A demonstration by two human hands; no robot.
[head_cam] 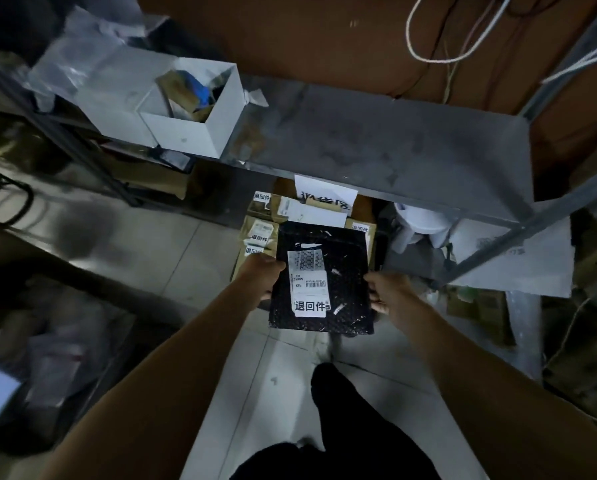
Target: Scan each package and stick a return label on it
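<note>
A flat black mailer package (345, 282) hangs in front of me over the floor, gripped on both sides. My left hand (260, 277) grips its left edge and my right hand (389, 296) grips its right edge. On its face sits a white shipping label with a barcode (307, 271) and, just below, a white return label with large black characters (310, 306). Beyond it, under the shelf, lies a pile of brown cardboard packages (255, 233), several bearing the same white return labels.
A grey metal shelf (394, 147) crosses the view above the pile, with an open white box (200, 129) on its left end and a white paper sign (324, 195) hanging from its front edge. Racks with parcels stand left and right. White cables (425, 53) hang behind.
</note>
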